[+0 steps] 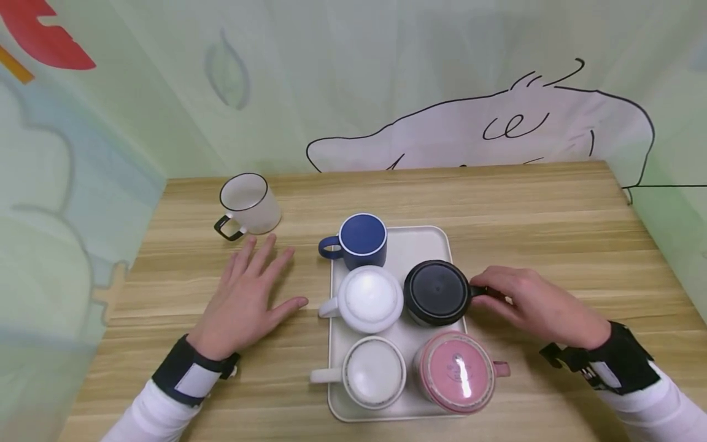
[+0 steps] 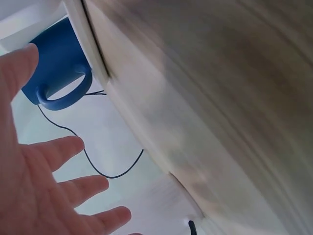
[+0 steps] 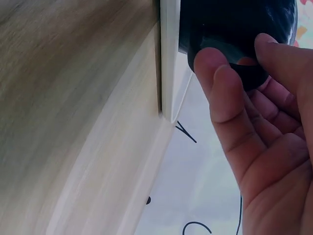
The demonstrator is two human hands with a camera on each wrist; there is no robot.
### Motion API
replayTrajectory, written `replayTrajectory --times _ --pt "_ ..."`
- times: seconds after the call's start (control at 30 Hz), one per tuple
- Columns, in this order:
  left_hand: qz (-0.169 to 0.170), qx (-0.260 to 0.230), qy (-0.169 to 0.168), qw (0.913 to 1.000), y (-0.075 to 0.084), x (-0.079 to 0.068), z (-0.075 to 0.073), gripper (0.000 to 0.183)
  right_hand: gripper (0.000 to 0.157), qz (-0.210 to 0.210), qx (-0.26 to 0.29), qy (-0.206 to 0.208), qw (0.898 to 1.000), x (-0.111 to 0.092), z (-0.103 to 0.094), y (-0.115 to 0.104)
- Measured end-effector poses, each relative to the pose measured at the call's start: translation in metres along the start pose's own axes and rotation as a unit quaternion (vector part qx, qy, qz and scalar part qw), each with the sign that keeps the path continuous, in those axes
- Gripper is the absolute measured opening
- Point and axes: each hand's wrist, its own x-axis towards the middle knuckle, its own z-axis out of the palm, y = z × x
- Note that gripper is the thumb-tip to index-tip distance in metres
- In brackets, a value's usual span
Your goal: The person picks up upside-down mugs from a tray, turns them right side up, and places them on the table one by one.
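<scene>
My right hand (image 1: 530, 301) pinches the handle of a black mug (image 1: 438, 292), which stands on the right side of a white tray (image 1: 422, 242). In the right wrist view, thumb and fingers curl round the black handle (image 3: 249, 78). My left hand (image 1: 245, 298) is spread with straight fingers above the table, left of the tray. Its fingertips lie just in front of a white enamel mug (image 1: 254, 209) with a black rim and black handle. A blue mug (image 2: 58, 63) shows beyond the left thumb in the left wrist view.
Also on the tray are a white mug (image 1: 370, 299), a second white mug (image 1: 374, 372) at the front left, and a pink mug (image 1: 457, 372) at the front right. Several handles stick out past the tray's sides. A printed curtain (image 1: 386, 73) borders the wooden table (image 1: 552, 221).
</scene>
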Motion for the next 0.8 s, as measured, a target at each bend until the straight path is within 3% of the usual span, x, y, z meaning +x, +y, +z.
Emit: replayTrajectory --times 0.4,0.8 --pt "0.051 -0.021 0.070 0.9960 0.009 0.015 -0.011 0.085 0.029 -0.016 -0.019 0.057 0.998 0.007 -0.024 -0.004" --pt "0.101 -0.137 0.138 0.9758 0.034 0.043 -0.027 0.071 0.038 -0.002 0.071 0.133 0.989 0.034 -0.039 -0.005"
